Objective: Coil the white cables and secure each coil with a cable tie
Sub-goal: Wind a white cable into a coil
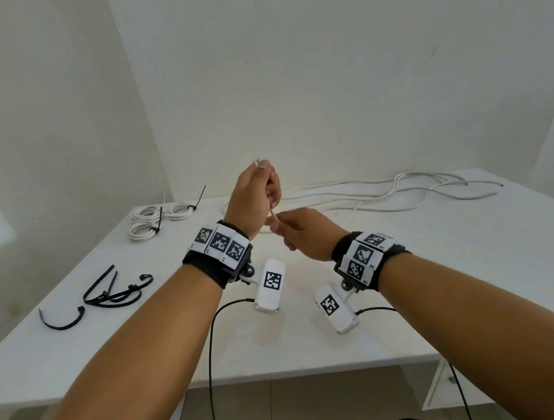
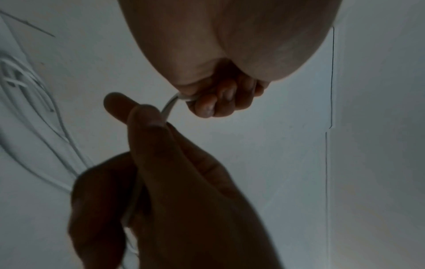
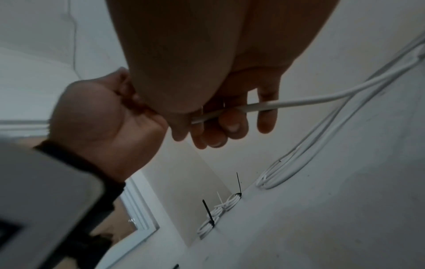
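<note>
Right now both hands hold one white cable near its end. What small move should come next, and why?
Probably bend the first loop: the left hand grips the white cable near its tip, the right hand pinches it just below, and no loop is formed yet, while the rest trails loose on the table.

Smooth white cable (image 3: pixel 299 102), matt table (image 1: pixel 434 265)
</note>
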A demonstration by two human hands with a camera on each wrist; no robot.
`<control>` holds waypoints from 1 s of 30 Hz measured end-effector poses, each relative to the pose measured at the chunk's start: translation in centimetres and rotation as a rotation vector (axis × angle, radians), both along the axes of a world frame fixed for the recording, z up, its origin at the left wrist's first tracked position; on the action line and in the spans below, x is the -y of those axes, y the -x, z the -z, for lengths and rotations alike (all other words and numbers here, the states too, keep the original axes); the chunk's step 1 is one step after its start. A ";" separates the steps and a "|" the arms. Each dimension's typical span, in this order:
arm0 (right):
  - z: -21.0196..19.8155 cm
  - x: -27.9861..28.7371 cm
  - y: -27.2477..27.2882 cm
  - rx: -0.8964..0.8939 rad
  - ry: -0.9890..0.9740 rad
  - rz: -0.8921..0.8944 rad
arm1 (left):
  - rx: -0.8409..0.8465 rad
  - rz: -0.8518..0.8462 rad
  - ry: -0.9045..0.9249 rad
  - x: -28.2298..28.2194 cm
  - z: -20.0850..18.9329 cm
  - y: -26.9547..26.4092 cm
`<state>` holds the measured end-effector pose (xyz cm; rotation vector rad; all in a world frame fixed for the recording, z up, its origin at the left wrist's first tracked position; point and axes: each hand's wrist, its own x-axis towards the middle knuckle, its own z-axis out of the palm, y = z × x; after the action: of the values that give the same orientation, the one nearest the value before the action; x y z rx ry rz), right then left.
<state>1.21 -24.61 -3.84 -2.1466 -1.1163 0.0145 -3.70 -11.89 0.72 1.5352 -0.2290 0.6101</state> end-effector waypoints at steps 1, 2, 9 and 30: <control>0.1 -0.1 0.1 0.016 0.042 0.000 | 0.002 -0.027 -0.001 -0.1 0.4 -0.3; 0.2 -0.1 0.2 0.021 0.080 -0.002 | -0.002 -0.043 -0.002 -0.3 0.7 -0.5; -0.8 0.0 1.0 0.176 0.223 -0.044 | -0.137 -0.197 -0.408 -1.5 2.8 -1.3; -3.9 3.4 -2.7 -0.102 -0.388 0.014 | -0.280 0.423 0.009 -1.2 2.0 1.9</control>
<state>3.92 -28.05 0.05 -1.7874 -0.9568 -0.0911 -5.61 -10.74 -1.29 1.4855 -0.3240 0.0611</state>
